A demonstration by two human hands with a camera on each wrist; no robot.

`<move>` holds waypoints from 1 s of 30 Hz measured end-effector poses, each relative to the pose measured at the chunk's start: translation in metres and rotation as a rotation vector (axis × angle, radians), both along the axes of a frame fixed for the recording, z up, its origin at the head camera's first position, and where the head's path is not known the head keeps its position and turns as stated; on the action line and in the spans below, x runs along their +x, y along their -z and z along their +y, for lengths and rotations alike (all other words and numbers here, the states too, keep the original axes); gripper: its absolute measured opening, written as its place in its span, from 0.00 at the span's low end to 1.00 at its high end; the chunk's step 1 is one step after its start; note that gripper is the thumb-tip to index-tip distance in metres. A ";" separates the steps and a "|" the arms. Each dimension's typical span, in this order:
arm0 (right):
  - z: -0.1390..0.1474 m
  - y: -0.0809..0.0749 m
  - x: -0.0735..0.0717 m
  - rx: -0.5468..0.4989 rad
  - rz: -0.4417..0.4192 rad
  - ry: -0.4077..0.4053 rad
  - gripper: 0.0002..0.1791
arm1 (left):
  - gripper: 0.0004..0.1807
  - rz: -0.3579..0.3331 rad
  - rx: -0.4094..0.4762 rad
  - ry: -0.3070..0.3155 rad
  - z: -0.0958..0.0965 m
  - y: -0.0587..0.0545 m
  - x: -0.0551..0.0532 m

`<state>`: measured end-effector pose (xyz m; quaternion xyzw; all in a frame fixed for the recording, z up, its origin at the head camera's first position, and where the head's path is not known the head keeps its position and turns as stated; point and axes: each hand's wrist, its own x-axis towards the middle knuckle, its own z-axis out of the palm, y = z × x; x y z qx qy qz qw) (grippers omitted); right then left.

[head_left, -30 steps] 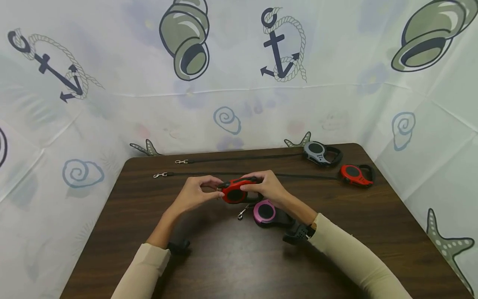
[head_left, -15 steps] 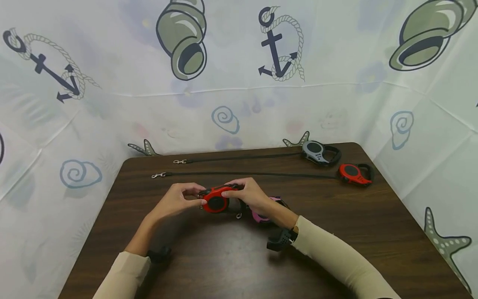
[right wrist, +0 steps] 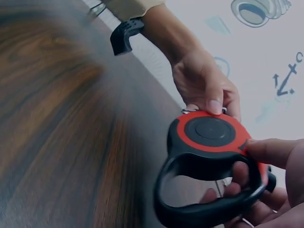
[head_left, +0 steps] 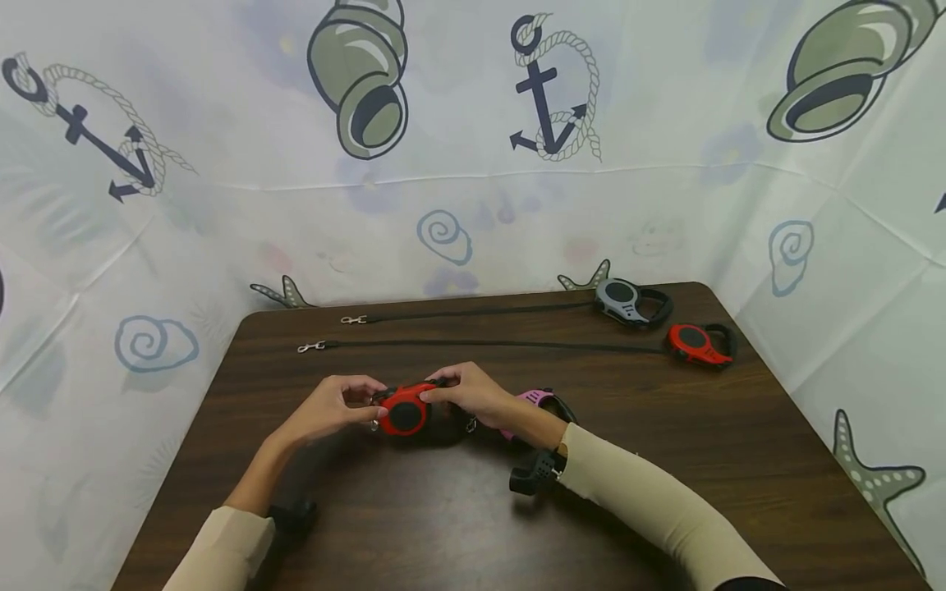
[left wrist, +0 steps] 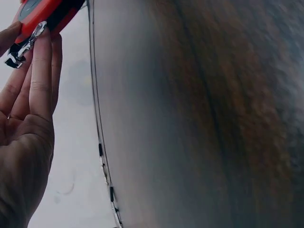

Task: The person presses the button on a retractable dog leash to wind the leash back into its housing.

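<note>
Both hands hold a red and black retractable dog leash (head_left: 405,416) over the near middle of the table. My left hand (head_left: 330,410) pinches its front end between thumb and fingers. In the left wrist view, the leash's silver snap hook (left wrist: 29,42) hangs by those fingers. My right hand (head_left: 475,394) grips the handle side, its thumb on the red casing and its fingers behind. The black loop handle (right wrist: 164,190) shows in the right wrist view. Beyond the right wrist lies a pink retractable leash (head_left: 537,396), partly hidden by the forearm; a small metal hook (head_left: 470,424) shows beside it.
At the back right of the dark wooden table (head_left: 414,525) lie a grey retractable leash (head_left: 619,305) and a second red one (head_left: 691,346). Their black cords stretch left, nearly parallel, ending in a rear snap hook (head_left: 353,319) and a nearer snap hook (head_left: 310,347).
Both hands have carried the red leash left and toward the near side of the table. The right forearm now covers part of the pink leash, which showed more fully before.
</note>
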<state>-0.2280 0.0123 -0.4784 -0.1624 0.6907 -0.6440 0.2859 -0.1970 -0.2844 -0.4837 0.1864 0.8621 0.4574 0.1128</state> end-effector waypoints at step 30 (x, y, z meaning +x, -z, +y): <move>0.009 0.008 -0.022 0.515 0.507 -0.165 0.15 | 0.20 0.004 -0.135 0.083 0.010 0.016 -0.007</move>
